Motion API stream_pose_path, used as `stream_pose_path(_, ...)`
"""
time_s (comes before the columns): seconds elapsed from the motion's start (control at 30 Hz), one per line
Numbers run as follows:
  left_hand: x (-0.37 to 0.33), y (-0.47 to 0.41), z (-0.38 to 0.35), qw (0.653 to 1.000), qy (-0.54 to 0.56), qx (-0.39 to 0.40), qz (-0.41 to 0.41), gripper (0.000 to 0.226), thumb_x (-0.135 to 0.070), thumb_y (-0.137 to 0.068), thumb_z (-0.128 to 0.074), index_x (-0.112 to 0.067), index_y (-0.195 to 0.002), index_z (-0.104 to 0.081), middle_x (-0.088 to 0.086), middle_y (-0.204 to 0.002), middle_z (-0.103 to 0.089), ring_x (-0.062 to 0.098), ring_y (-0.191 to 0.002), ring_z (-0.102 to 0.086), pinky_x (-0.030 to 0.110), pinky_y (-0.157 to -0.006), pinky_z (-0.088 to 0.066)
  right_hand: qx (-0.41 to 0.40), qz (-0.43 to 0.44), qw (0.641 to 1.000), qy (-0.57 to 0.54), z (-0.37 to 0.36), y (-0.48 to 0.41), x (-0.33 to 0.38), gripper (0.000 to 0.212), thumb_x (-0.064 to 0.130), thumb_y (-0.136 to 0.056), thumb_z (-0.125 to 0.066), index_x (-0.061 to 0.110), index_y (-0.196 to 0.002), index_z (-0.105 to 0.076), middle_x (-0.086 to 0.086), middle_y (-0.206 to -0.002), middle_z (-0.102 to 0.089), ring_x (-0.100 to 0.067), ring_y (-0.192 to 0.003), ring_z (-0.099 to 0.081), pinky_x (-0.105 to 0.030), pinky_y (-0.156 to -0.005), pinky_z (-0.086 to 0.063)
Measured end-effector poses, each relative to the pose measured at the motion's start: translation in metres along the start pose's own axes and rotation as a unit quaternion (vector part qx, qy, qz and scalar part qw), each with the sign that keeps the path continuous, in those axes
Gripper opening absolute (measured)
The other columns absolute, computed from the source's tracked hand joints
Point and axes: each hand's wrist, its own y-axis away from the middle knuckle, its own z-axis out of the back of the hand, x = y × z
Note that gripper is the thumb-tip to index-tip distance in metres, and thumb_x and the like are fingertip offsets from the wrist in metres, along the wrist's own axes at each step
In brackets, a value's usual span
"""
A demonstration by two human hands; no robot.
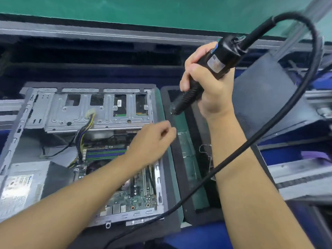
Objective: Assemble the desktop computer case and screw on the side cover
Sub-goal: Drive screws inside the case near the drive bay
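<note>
Gripping the electric screwdriver [218, 57] in a full fist, the right hand [212, 92] holds it raised just right of the open computer case [53, 112]. Its long axis slants, with the bit end aimed down-left toward the case's right edge. The left hand [152, 141] hovers nearer that edge with its fingers curled, but blur hides whether it pinches anything. The case lies flat on a foam pad [171, 224].

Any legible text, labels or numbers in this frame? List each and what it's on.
Nothing reads cleanly.
power supply label: blue logo and fine print, too blurred to read.
Sticker on the electric screwdriver: blurred, unreadable.
white sticker seen through a drive cage cutout: too small to read.
</note>
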Motion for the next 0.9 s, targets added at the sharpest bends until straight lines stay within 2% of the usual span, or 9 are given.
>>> stream_pose_path(0.07,-0.008,-0.023,-0.021,0.981,-0.155,0.114,-0.016,0.029,-0.043,-0.093,-0.048,-0.023,-0.072,-0.052,-0.009,-0.067,-0.058,0.016,-0.068,-0.058,0.032,-0.061,-0.045,-0.014,0.006,1.0,0.013,0.022,0.014,0.007,0.025,-0.005,-0.08,-0.059,0.019,-0.084,-0.063,-0.009,-0.071,-0.057,-0.027,-0.047,-0.051,-0.034,-0.057,-0.044)
stream_pose_path(0.23,-0.021,-0.06,-0.094,0.859,-0.372,0.347,-0.055,0.02,-0.031,-0.088,-0.054,-0.019,-0.096,-0.067,0.002,-0.102,-0.067,0.03,-0.096,-0.064,0.037,-0.078,-0.053,-0.068,-0.016,0.997,0.035,0.083,0.058,0.018,0.025,-0.004,-0.08,-0.058,0.02,-0.083,-0.065,-0.008,-0.07,-0.057,-0.028,-0.048,-0.05,-0.036,-0.055,-0.042)
stream_pose_path(0.4,-0.012,-0.07,-0.172,0.741,-0.443,0.496,-0.092,0.01,-0.018,-0.085,-0.058,-0.013,-0.077,-0.063,0.003,-0.08,-0.063,0.031,-0.09,-0.065,0.039,-0.076,-0.055,-0.114,-0.054,0.992,0.028,0.127,0.1,0.02,0.013,-0.002,-0.078,-0.06,0.01,-0.082,-0.059,-0.01,-0.067,-0.053,-0.026,-0.048,-0.05,-0.036,-0.054,-0.042)
stream_pose_path(0.5,0.008,-0.065,-0.21,0.696,-0.446,0.558,-0.078,0.019,-0.02,-0.083,-0.063,-0.014,-0.098,-0.073,0.004,-0.098,-0.073,0.027,-0.093,-0.068,0.037,-0.08,-0.058,-0.12,-0.066,0.99,0.031,0.142,0.116,0.018,0.014,-0.003,-0.079,-0.059,0.009,-0.085,-0.056,-0.011,-0.067,-0.052,-0.026,-0.048,-0.051,-0.045,-0.052,-0.043)
stream_pose_path(0.57,0.024,-0.058,-0.229,0.669,-0.45,0.589,-0.057,0.022,-0.028,-0.082,-0.068,-0.019,-0.101,-0.074,0.002,-0.102,-0.073,0.026,-0.093,-0.068,0.039,-0.085,-0.058,-0.129,-0.069,0.989,0.027,0.149,0.124,0.016,0.018,-0.008,-0.08,-0.057,0.01,-0.084,-0.055,-0.011,-0.067,-0.051,-0.027,-0.048,-0.05,-0.05,-0.05,-0.042)
stream_pose_path(0.67,0.042,-0.045,-0.252,0.637,-0.493,0.592,-0.024,0.044,-0.046,-0.082,-0.073,-0.023,-0.119,-0.068,0.002,-0.124,-0.066,0.028,-0.111,-0.064,0.036,-0.088,-0.053,-0.141,-0.069,0.987,0.022,0.154,0.134,0.014,0.027,-0.017,-0.08,-0.052,0.01,-0.084,-0.054,-0.011,-0.067,-0.051,-0.025,-0.047,-0.049,-0.05,-0.049,-0.04)
stream_pose_path(0.73,0.05,-0.036,-0.265,0.62,-0.508,0.598,-0.026,0.063,-0.049,-0.085,-0.072,-0.019,-0.137,-0.054,0.001,-0.141,-0.055,0.027,-0.126,-0.056,0.042,-0.094,-0.05,-0.143,-0.069,0.987,0.022,0.157,0.14,0.014,0.029,-0.019,-0.08,-0.051,0.01,-0.084,-0.054,-0.009,-0.068,-0.052,-0.025,-0.047,-0.049,-0.046,-0.05,-0.041)
stream_pose_path(0.8,0.055,-0.028,-0.273,0.63,-0.504,0.59,-0.029,0.064,-0.038,-0.089,-0.07,-0.017,-0.144,-0.044,0.0,-0.148,-0.046,0.026,-0.133,-0.049,0.047,-0.098,-0.048,-0.147,-0.068,0.986,0.025,0.16,0.144,0.015,0.029,-0.018,-0.079,-0.051,0.01,-0.085,-0.054,-0.009,-0.069,-0.052,-0.025,-0.047,-0.05,-0.04,-0.051,-0.041)
stream_pose_path(0.9,0.055,-0.02,-0.278,0.663,-0.493,0.562,-0.035,0.056,-0.026,-0.09,-0.071,-0.015,-0.139,-0.047,0.004,-0.144,-0.05,0.027,-0.13,-0.051,0.044,-0.094,-0.049,-0.153,-0.069,0.985,0.03,0.163,0.148,0.018,0.028,-0.017,-0.079,-0.052,0.01,-0.085,-0.054,-0.01,-0.071,-0.052,-0.026,-0.048,-0.05,-0.037,-0.052,-0.042)
